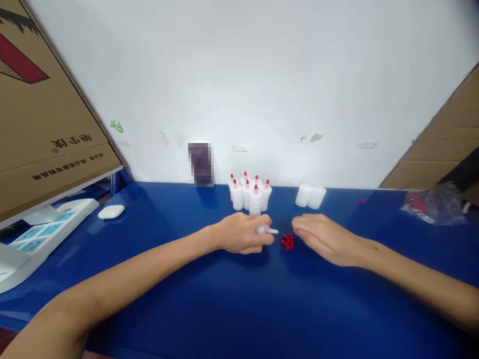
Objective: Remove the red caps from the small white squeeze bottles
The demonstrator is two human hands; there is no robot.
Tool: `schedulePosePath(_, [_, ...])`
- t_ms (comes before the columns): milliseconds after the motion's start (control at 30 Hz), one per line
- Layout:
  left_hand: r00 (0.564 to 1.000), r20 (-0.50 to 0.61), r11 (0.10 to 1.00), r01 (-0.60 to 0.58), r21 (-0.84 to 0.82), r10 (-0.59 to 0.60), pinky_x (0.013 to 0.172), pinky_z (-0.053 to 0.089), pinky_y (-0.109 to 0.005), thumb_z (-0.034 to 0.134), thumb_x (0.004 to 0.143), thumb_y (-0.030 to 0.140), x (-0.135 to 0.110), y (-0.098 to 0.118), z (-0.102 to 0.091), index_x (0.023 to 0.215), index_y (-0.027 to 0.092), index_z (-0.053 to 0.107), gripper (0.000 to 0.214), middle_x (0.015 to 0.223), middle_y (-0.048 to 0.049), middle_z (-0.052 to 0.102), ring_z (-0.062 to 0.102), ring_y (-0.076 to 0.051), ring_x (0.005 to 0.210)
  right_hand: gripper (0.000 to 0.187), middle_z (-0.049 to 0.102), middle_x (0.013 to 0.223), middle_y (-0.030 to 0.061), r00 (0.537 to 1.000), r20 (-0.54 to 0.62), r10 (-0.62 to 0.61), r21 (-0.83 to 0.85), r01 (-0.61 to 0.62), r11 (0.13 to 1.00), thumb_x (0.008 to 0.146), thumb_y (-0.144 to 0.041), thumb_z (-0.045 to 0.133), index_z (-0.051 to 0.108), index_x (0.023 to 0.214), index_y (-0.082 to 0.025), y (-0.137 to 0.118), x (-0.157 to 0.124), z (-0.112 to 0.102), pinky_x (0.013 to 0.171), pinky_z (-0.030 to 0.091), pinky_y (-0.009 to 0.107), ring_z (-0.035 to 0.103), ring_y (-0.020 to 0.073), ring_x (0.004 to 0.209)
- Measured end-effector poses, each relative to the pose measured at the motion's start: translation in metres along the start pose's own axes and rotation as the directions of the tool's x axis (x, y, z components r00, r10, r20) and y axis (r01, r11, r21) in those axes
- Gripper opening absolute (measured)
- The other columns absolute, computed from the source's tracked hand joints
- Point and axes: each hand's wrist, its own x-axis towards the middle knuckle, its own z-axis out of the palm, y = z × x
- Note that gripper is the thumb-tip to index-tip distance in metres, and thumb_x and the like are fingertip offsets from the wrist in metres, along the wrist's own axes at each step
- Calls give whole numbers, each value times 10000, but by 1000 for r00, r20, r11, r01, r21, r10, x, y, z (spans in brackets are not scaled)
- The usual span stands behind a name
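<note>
My left hand (247, 233) is wrapped round a small white squeeze bottle (263, 229), tipped on its side. Its bare nozzle points right, toward my other hand. Just right of the nozzle lies a small pile of red caps (288, 242) on the blue table. Beside that pile, my right hand (322, 237) has its fingers curled together; what they pinch, if anything, is hidden. Behind my left hand stand several white bottles (255, 199) in a cluster, upright, with red tips on their nozzles. Two plain white containers (310, 196) stand side by side farther right, with no nozzles showing.
A clear plastic bag (434, 204) with red pieces lies at the right, and a single red cap (361, 202) left of it. A white power strip (48, 234) and a white rounded case (111, 212) are at the left. Cardboard boxes (56, 114) flank the blue table (239, 304).
</note>
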Motion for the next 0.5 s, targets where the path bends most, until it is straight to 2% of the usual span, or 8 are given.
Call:
schedulePosePath(133, [992, 18, 981, 124, -147, -123, 502, 405, -228, 409, 955, 231, -3, -5, 5, 1061, 207, 598, 218, 1100, -87, 563, 497, -105, 632, 271, 539, 719, 10, 989, 21, 147, 14, -148, 989, 1009, -251, 360, 407, 743, -224, 30, -3, 6, 621, 363, 310, 479, 159, 631])
schedulePosePath(233, [987, 34, 958, 163, -235, -159, 515, 410, -211, 408, 949, 203, 2, -7, 5, 1029, 189, 601, 209, 1065, -81, 567, 472, -92, 624, 282, 591, 776, 13, 965, 50, 258, 27, -259, 965, 1048, -332, 356, 475, 819, -219, 39, -1, 10, 648, 382, 321, 533, 171, 675])
schedulePosePath(400, [993, 120, 989, 26, -146, -8, 474, 343, -242, 445, 951, 269, 9, -11, 5, 1062, 212, 605, 203, 1045, -71, 586, 447, -102, 581, 407, 560, 737, 16, 980, 45, 196, 31, -197, 980, 1084, -395, 266, 415, 745, -227, 43, 1, 14, 693, 407, 346, 526, 178, 680])
schedulePosePath(500, [991, 135, 993, 10, -116, 5, 468, 331, -249, 425, 975, 311, 10, -10, 5, 1083, 218, 601, 226, 1025, -69, 596, 460, -105, 577, 416, 566, 730, 30, 987, 51, 155, -22, -154, 988, 1082, -381, 248, 393, 722, -230, 44, 1, 14, 701, 407, 353, 530, 187, 689])
